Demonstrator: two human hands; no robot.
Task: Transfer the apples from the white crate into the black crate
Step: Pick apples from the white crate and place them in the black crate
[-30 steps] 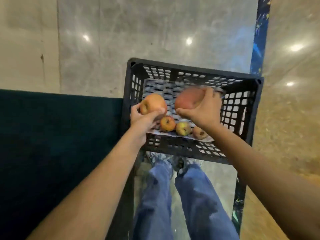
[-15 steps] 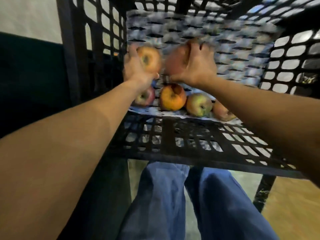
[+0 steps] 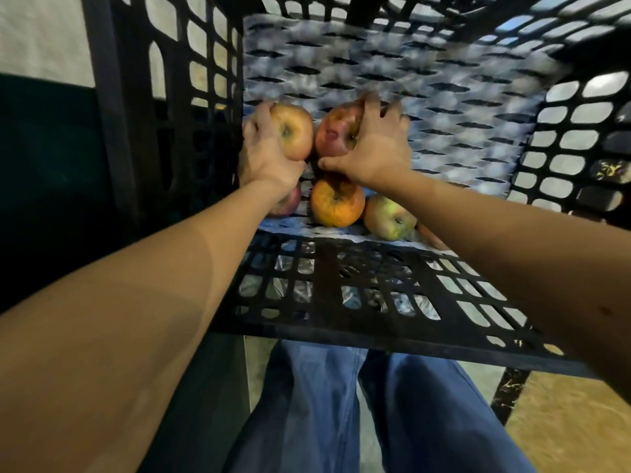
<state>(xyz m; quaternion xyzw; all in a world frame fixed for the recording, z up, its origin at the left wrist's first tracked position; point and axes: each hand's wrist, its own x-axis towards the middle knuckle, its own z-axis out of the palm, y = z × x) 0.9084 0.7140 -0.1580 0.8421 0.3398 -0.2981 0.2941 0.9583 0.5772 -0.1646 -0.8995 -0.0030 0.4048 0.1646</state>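
Observation:
Both my hands reach deep into the black crate [image 3: 341,322]. My left hand [image 3: 264,155] grips a yellow-red apple [image 3: 295,131] low on the crate's lined floor, near the left wall. My right hand [image 3: 374,148] grips a darker red apple [image 3: 336,133] right beside it; the two apples nearly touch. Closer to me along the near wall lie an orange apple [image 3: 336,203], a green-red apple [image 3: 389,216] and a red apple [image 3: 288,201] half hidden under my left wrist. The white crate is out of view.
A white padded liner [image 3: 392,73] covers the crate floor. A dark green surface [image 3: 51,172] lies left of the crate. My legs in blue jeans [image 3: 341,414] stand below the crate's near wall, on a pale floor.
Both hands have gone down from above the crate rim into the crate, carrying their apples down to the liner behind the row of apples. My view has closed in on the crate.

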